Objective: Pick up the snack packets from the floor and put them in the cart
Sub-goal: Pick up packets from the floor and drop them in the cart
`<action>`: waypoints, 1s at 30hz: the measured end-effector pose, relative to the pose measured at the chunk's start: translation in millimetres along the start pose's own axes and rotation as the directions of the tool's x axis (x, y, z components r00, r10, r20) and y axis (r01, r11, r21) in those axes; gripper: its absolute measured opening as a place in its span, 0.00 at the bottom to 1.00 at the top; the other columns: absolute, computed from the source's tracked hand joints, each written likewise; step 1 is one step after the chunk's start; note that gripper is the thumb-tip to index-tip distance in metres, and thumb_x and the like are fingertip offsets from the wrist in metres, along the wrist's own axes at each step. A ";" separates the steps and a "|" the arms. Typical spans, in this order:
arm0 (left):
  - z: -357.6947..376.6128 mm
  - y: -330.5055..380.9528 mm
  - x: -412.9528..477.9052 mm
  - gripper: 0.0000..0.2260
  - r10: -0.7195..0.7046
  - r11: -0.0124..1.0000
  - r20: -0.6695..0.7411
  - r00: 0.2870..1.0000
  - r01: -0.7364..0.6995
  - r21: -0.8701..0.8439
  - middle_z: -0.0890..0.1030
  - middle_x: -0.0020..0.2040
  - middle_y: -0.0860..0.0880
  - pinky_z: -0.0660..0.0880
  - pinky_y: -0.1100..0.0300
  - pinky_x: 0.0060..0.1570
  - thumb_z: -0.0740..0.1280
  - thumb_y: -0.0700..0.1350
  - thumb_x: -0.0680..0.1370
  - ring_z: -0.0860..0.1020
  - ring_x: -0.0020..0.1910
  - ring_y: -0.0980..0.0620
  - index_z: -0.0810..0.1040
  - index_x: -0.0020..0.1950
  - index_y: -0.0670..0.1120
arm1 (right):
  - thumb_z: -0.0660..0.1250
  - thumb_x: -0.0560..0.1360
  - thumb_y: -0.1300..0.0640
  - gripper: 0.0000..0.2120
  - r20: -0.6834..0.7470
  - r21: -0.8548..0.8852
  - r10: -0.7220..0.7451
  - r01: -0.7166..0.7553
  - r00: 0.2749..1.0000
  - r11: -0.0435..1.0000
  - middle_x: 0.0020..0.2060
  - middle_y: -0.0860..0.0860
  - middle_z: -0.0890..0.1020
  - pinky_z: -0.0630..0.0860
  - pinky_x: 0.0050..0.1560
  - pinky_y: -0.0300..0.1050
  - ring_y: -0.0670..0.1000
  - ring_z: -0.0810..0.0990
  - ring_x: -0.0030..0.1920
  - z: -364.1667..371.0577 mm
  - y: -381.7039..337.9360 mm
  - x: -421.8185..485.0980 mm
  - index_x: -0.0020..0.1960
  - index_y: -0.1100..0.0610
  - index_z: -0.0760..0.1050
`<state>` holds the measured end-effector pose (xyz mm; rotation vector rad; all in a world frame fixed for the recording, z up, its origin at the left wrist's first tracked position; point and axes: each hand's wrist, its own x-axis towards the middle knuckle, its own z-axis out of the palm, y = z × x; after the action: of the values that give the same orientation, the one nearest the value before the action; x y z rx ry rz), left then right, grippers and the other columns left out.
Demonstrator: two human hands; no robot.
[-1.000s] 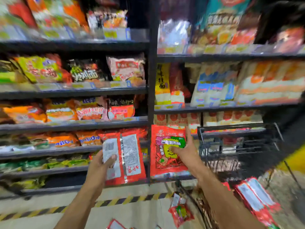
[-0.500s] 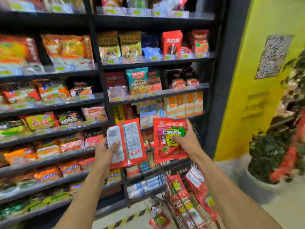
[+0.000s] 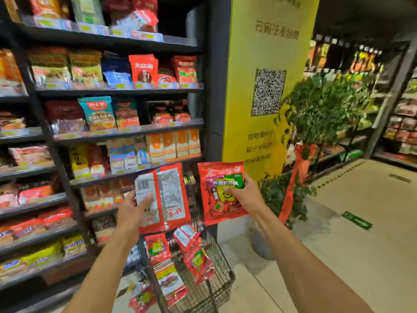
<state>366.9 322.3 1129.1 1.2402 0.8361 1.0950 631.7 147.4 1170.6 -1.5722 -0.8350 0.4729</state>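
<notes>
Both arms reach out level above the cart (image 3: 222,283); the left hand (image 3: 132,213) pinches a packet (image 3: 167,199) back-side out; the right hand (image 3: 243,196) grips another packet (image 3: 220,199), front showing, above the cart's far end.

one head-worn view looks forward and down, close above the cart (image 3: 222,279).
</notes>
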 end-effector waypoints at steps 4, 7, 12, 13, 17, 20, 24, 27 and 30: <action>41.5 -11.7 -17.8 0.08 -0.030 0.999 -0.013 0.999 0.031 0.033 0.87 0.54 0.41 0.81 0.31 0.52 0.71 0.40 0.81 0.86 0.49 0.37 0.82 0.59 0.49 | 0.77 0.74 0.62 0.13 0.005 0.030 0.027 -0.027 1.000 0.999 0.46 0.46 0.86 0.78 0.37 0.31 0.41 0.86 0.41 -46.8 10.9 2.6 0.54 0.50 0.78; 51.9 -21.4 -18.9 0.10 -0.051 0.997 -0.031 0.998 0.052 0.058 0.87 0.54 0.43 0.82 0.32 0.51 0.72 0.41 0.81 0.86 0.51 0.36 0.81 0.61 0.49 | 0.78 0.74 0.58 0.13 0.004 0.039 0.080 -0.080 0.997 0.996 0.47 0.48 0.88 0.81 0.43 0.41 0.49 0.88 0.45 -56.9 30.3 11.8 0.53 0.49 0.78; 58.2 -49.8 12.1 0.09 -0.096 0.994 -0.067 0.993 0.099 0.040 0.88 0.54 0.47 0.84 0.37 0.49 0.72 0.43 0.81 0.87 0.50 0.41 0.81 0.59 0.54 | 0.78 0.73 0.59 0.14 0.055 0.019 0.125 -0.127 0.991 0.992 0.47 0.50 0.88 0.83 0.44 0.46 0.51 0.88 0.45 -48.0 67.8 48.6 0.55 0.50 0.78; 60.2 -57.8 22.1 0.08 -0.104 0.994 -0.081 0.991 0.107 0.037 0.88 0.53 0.48 0.84 0.39 0.48 0.72 0.43 0.81 0.87 0.49 0.42 0.81 0.58 0.54 | 0.78 0.73 0.59 0.14 0.065 0.011 0.134 -0.135 0.989 0.991 0.48 0.51 0.88 0.84 0.46 0.49 0.52 0.89 0.46 -43.1 76.5 60.2 0.55 0.50 0.78; 59.1 -94.4 59.4 0.10 -0.142 0.987 -0.126 0.982 0.150 0.055 0.88 0.54 0.47 0.85 0.39 0.47 0.72 0.44 0.81 0.87 0.49 0.42 0.81 0.61 0.54 | 0.79 0.72 0.59 0.15 0.112 -0.039 0.167 -0.164 0.980 0.986 0.48 0.49 0.88 0.84 0.49 0.49 0.51 0.89 0.46 -18.3 112.1 106.6 0.55 0.50 0.79; 50.7 -123.7 85.1 0.12 -0.192 0.978 -0.166 0.967 0.202 0.046 0.88 0.54 0.47 0.84 0.37 0.47 0.72 0.44 0.81 0.88 0.49 0.41 0.81 0.65 0.52 | 0.79 0.73 0.60 0.14 0.147 -0.062 0.203 -0.196 0.968 0.979 0.45 0.48 0.88 0.82 0.40 0.39 0.47 0.88 0.41 3.5 136.1 136.0 0.53 0.49 0.79; 42.6 -157.8 108.5 0.09 -0.238 0.965 -0.230 0.944 0.257 0.053 0.88 0.54 0.48 0.84 0.38 0.50 0.73 0.44 0.81 0.87 0.50 0.41 0.81 0.59 0.55 | 0.79 0.73 0.61 0.14 0.216 -0.097 0.271 -0.256 0.938 0.962 0.46 0.49 0.89 0.84 0.43 0.46 0.51 0.89 0.44 29.2 171.5 169.4 0.54 0.51 0.80; 37.2 -182.8 119.3 0.11 -0.284 0.949 -0.252 0.925 0.308 0.060 0.88 0.54 0.46 0.83 0.36 0.52 0.72 0.44 0.81 0.87 0.50 0.41 0.81 0.63 0.51 | 0.79 0.72 0.63 0.14 0.247 -0.104 0.324 -0.307 0.913 0.946 0.44 0.49 0.89 0.85 0.44 0.48 0.51 0.89 0.43 46.9 198.6 187.7 0.54 0.52 0.81; 34.9 -211.4 132.6 0.11 -0.318 0.938 -0.284 0.905 0.344 0.047 0.88 0.54 0.45 0.83 0.40 0.51 0.71 0.42 0.82 0.87 0.50 0.41 0.81 0.64 0.48 | 0.78 0.72 0.65 0.14 0.296 -0.104 0.362 -0.347 0.884 0.932 0.42 0.48 0.89 0.83 0.39 0.41 0.49 0.89 0.41 62.8 231.0 212.0 0.54 0.54 0.81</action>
<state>476.9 442.2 936.7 0.9878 1.2748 0.9649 782.0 344.5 968.7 -1.7289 -0.7959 0.9947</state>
